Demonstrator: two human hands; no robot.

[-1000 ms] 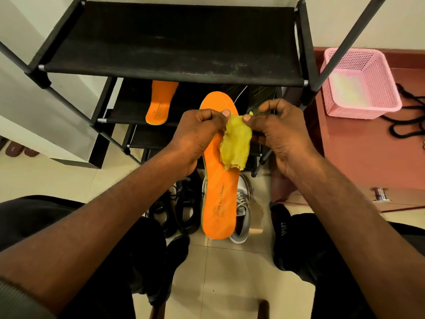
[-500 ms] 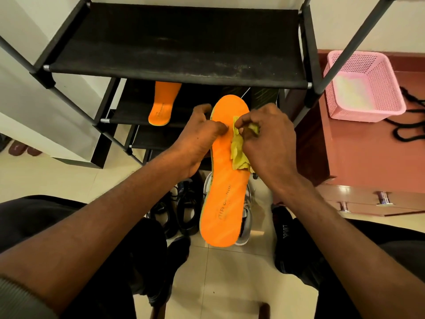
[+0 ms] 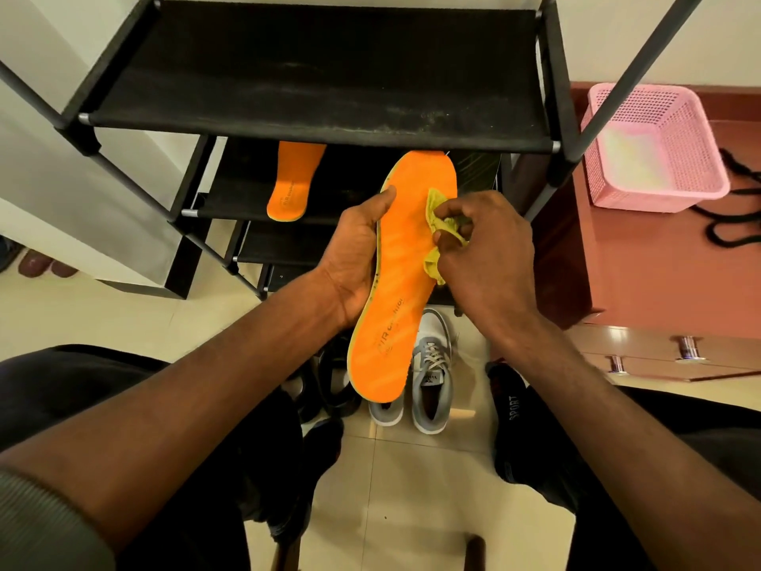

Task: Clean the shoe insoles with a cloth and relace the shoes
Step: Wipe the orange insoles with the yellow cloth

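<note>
We noted the left hand (image 3: 357, 257) curled round the long orange foam insole (image 3: 405, 274); the right hand (image 3: 484, 249) pinched a crumpled yellow cloth (image 3: 442, 224) against it.

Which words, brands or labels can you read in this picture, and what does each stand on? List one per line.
"SPORT": on the black sock at the right foot.
"AIR C...": on the held orange insole; the remaining letters are blurred.
Print on the second insole on the shoe rack: too small to read.
Logo on the grey shoe tongue: too blurred to read.
</note>
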